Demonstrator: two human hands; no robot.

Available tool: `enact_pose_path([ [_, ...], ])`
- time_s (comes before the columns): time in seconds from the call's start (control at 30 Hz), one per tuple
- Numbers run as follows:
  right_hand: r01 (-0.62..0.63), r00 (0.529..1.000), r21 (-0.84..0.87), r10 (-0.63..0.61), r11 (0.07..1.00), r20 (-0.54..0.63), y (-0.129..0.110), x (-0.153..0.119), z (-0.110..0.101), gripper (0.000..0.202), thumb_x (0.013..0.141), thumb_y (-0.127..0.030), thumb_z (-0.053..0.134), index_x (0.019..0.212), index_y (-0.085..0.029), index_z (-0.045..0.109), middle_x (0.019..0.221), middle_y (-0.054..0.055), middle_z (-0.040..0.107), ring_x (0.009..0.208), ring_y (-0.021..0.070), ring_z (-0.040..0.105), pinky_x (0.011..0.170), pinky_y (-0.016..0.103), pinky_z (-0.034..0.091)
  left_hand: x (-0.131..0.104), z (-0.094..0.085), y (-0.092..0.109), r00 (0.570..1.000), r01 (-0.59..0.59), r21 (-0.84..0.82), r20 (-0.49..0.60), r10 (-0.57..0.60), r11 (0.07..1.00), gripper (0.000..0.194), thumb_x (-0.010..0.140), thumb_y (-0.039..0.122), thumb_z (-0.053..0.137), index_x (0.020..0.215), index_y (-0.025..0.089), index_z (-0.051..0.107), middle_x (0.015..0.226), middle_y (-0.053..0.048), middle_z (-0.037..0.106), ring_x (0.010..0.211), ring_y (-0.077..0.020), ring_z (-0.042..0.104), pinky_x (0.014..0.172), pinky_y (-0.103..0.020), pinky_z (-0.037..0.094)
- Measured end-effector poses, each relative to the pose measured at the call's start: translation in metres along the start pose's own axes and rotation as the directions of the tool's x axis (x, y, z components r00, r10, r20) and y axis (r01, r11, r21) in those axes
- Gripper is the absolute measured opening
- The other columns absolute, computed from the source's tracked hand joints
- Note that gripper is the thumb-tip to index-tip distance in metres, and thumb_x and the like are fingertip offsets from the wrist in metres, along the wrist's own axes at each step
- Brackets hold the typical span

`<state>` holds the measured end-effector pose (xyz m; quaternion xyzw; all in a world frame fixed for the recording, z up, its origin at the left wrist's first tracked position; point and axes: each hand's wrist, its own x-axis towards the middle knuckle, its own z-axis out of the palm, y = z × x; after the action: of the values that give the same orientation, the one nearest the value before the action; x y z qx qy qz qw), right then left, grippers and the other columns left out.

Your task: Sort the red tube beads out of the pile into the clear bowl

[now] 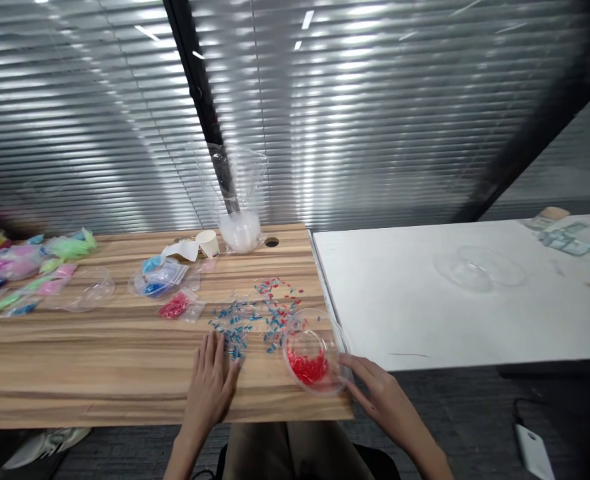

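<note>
My left hand (211, 380) lies palm down on the wooden table, fingers stretched out, its fingertips at the near edge of a spread of small blue tube-shaped pieces (235, 330). On the right, my right hand (377, 393) grips the rim of a clear plastic bowl (342, 343) between thumb and fingers. A heap of small red tube-shaped pieces (309, 368) has gathered at the bowl's near side. Behind the bowl, loose red pieces (275, 287) lie scattered among blue ones. Whether the bowl is lifted or rests on the table I cannot tell.
A small bag of red pieces (175, 307), a clear bowl with blue packets (159, 279), a paper cup (207, 244) and a plastic bag with white contents (241, 230) stand farther back. Colourful packets (19, 263) lie left. A white table (375, 300) adjoins right, bearing clear lids (479, 268).
</note>
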<state>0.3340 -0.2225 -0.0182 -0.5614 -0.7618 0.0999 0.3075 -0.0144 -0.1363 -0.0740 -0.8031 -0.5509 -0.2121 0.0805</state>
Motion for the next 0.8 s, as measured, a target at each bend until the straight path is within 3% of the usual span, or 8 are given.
enact_pose_path([
  [0.07, 0.033, 0.999, 0.009, -0.033, 0.999, 0.002, -0.001, 0.004, 0.001, 0.03, 0.094, -0.026, 0.043, 0.12, -0.023, 0.056, 0.115, 0.008, 0.066, 0.104, 0.0201, 0.064, 0.089, 0.034, 0.055, 0.005, 0.008, -0.001, 0.999, -0.039, 0.003, 0.013, 0.039, 0.999, 0.062, 0.092, 0.046, 0.037, 0.143, 0.011, 0.029, 0.149, -0.021, 0.029, 0.14, -0.0333, 0.02, 0.108, -0.055, 0.029],
  [0.2, 0.061, 0.998, 0.013, -0.061, 0.998, 0.022, -0.003, 0.009, -0.002, 0.031, 0.094, -0.026, 0.044, 0.125, -0.024, 0.052, 0.12, 0.007, 0.064, 0.108, 0.0186, 0.062, 0.091, 0.032, 0.054, 0.026, 0.017, 0.004, 1.0, -0.011, -0.024, 0.012, 0.011, 1.0, 0.064, 0.093, 0.048, 0.035, 0.144, 0.011, 0.027, 0.15, -0.019, 0.027, 0.14, -0.031, 0.021, 0.11, -0.052, 0.028],
  [0.37, 0.059, 0.998, -0.015, -0.059, 0.998, 0.001, 0.003, 0.004, -0.008, 0.031, 0.094, -0.027, 0.045, 0.123, -0.023, 0.053, 0.117, 0.007, 0.065, 0.105, 0.0193, 0.063, 0.089, 0.032, 0.055, 0.052, 0.009, 0.013, 0.999, -0.011, -0.05, 0.053, 0.014, 0.999, 0.063, 0.094, 0.045, 0.036, 0.146, 0.016, 0.021, 0.152, -0.017, 0.024, 0.141, -0.0303, 0.018, 0.11, -0.058, 0.019],
  [0.5, -0.001, 1.0, -0.043, 0.0, 0.999, -0.026, 0.008, -0.004, -0.012, 0.03, 0.094, -0.029, 0.045, 0.121, -0.024, 0.056, 0.113, 0.008, 0.066, 0.102, 0.021, 0.064, 0.087, 0.035, 0.056, 0.062, -0.005, 0.028, 0.969, -0.217, -0.121, 0.093, 0.228, 0.969, 0.06, 0.093, 0.043, 0.041, 0.145, 0.019, 0.025, 0.153, -0.014, 0.021, 0.142, -0.0288, 0.016, 0.112, -0.056, 0.017],
  [0.67, 0.015, 0.999, -0.089, -0.017, 0.996, -0.03, 0.007, -0.01, -0.017, 0.029, 0.093, -0.032, 0.046, 0.119, -0.025, 0.056, 0.111, 0.007, 0.068, 0.099, 0.0203, 0.066, 0.084, 0.033, 0.057, 0.07, -0.007, 0.059, 0.854, -0.469, -0.23, 0.129, 0.505, 0.853, 0.056, 0.096, 0.036, 0.038, 0.146, 0.017, 0.023, 0.15, -0.012, 0.031, 0.141, -0.0228, 0.022, 0.115, -0.047, 0.022],
  [0.73, 0.024, 0.997, -0.11, -0.031, 0.994, -0.064, 0.006, -0.012, -0.02, 0.029, 0.093, -0.033, 0.045, 0.118, -0.025, 0.057, 0.108, 0.006, 0.069, 0.097, 0.02, 0.067, 0.082, 0.031, 0.058, 0.073, -0.005, 0.069, 0.829, -0.492, -0.265, 0.149, 0.539, 0.83, 0.059, 0.096, 0.038, 0.038, 0.147, 0.016, 0.019, 0.151, -0.012, 0.028, 0.141, -0.0219, 0.021, 0.115, -0.046, 0.021],
  [0.8, 0.039, 0.995, -0.129, -0.05, 0.991, -0.09, 0.007, -0.016, -0.024, 0.028, 0.093, -0.034, 0.045, 0.116, -0.026, 0.058, 0.106, 0.005, 0.07, 0.094, 0.0198, 0.068, 0.079, 0.029, 0.059, 0.075, -0.003, 0.074, 0.831, -0.478, -0.283, 0.162, 0.533, 0.832, 0.06, 0.095, 0.042, 0.038, 0.147, 0.017, 0.019, 0.151, -0.011, 0.028, 0.141, -0.022, 0.021, 0.116, -0.046, 0.021],
])
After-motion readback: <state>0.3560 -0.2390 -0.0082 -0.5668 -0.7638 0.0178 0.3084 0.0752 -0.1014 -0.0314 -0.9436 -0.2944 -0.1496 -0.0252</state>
